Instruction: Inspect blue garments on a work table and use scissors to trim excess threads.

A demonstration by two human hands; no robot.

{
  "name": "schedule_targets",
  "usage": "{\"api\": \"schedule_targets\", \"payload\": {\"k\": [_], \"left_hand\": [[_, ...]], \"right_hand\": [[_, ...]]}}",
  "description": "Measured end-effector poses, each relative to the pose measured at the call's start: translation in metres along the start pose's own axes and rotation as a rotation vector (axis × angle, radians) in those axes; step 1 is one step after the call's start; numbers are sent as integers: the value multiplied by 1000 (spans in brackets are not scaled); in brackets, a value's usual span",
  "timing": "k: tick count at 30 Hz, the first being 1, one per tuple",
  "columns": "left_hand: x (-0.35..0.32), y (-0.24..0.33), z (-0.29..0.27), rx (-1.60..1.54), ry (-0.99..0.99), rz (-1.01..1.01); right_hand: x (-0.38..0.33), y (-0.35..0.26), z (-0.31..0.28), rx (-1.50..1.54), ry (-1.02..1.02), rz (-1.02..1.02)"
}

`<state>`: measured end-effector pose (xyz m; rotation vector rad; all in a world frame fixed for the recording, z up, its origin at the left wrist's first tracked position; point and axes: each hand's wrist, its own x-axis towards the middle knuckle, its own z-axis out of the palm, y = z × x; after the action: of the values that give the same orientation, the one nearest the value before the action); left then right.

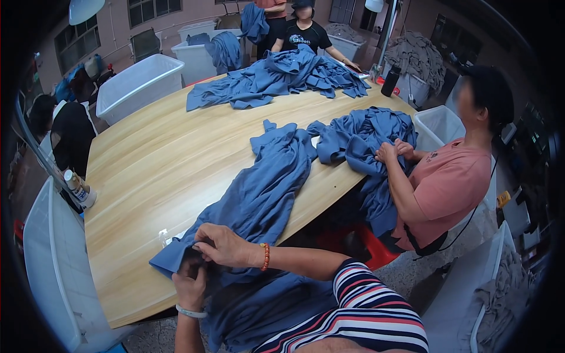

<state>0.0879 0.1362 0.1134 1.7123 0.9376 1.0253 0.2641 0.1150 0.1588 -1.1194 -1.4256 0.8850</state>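
A long blue garment (253, 185) stretches across the near right part of the table, and more blue cloth hangs over the near edge onto my lap. At its near left end, both my hands work at an edge of the cloth. My right hand (226, 246), with an orange bead bracelet at the wrist, pinches that edge between thumb and fingers. Just below it, my left hand (189, 283), wearing a pale bangle, is closed on the same edge; its fingertips are partly hidden in shadow and folds. A small clear plastic scrap (163, 237) lies beside the garment.
The wooden table (129, 194) holds a far blue garment pile (276, 76), a black bottle (391, 80) and a spray can (79, 187). A co-worker (453, 182) at right handles blue cloth (365, 141); others stand beyond. White bins (138, 88) and a red stool (376, 247) surround it.
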Motion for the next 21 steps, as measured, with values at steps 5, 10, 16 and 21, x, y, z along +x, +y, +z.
{"api": "schedule_targets", "payload": {"k": [5, 10, 16, 21], "left_hand": [[-9, 1, -19, 172, -141, -75], [-7, 8, -17, 230, -107, -66], [-5, 14, -14, 281, -89, 48], [-11, 8, -18, 47, -146, -63]], "right_hand": [[1, 3, 3, -145, 18, -106], [1, 3, 4, -170, 43, -129], [-1, 2, 3, -177, 32, -96], [-2, 4, 5, -248, 45, -158]]}}
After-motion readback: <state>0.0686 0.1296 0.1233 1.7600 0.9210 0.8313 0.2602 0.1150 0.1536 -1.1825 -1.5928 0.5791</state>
